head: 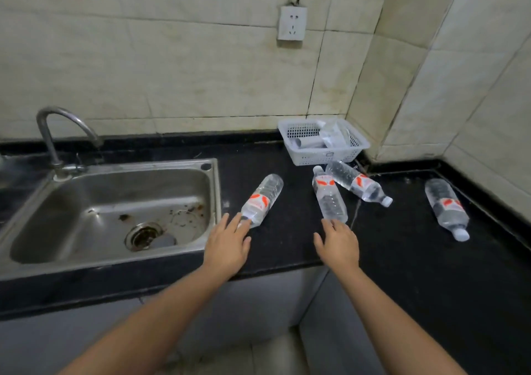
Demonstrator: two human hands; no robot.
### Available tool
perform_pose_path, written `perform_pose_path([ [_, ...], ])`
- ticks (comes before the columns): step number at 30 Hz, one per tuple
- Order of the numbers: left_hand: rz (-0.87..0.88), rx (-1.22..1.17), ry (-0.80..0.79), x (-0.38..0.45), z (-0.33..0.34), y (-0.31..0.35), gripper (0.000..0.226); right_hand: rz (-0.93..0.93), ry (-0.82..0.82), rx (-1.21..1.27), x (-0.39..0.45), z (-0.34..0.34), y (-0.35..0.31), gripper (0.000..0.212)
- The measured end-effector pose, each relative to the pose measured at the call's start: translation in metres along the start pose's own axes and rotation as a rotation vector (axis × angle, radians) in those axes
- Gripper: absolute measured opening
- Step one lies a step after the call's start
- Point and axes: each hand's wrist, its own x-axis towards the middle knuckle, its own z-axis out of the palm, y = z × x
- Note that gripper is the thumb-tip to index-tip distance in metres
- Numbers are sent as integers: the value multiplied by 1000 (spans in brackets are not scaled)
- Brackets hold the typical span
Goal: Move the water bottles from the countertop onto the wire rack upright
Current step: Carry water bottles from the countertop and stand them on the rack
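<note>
Several clear water bottles with red-and-white labels lie on their sides on the black countertop point(287, 248). The left bottle point(263, 199) lies beside the sink, and my left hand point(227, 245) is open with its fingertips at the bottle's near end. A middle bottle point(329, 195) points its cap away from me; my right hand point(339, 243) is open, fingertips touching its base. Another bottle point(357, 182) lies just behind it, and a fourth point(446, 208) lies far right. No wire rack is in view.
A steel sink point(115, 202) with a curved tap point(57, 133) takes up the left of the counter. A white plastic basket point(323, 141) holding packets stands in the back corner. Tiled walls close the back and right sides. A wall socket point(291, 23) is above.
</note>
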Motion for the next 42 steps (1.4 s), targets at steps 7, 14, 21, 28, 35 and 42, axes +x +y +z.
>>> perform_pose_path([
  [7,46,-102,-96,120,20,2,45,135,-12,45,100,15,10,42],
  [14,-223,-288,-240,197,41,19,73,104,-151,-46,199,30,41,64],
  [21,-108,-142,-436,231,45,18,68,170,-308,148,244,56,44,79],
  [28,691,177,-758,239,34,31,60,-65,-496,239,214,34,85,78],
  [35,580,0,-925,235,30,38,45,-38,-391,14,169,40,79,76],
  [42,-300,-260,-272,235,51,63,74,13,-342,-43,173,49,74,76],
])
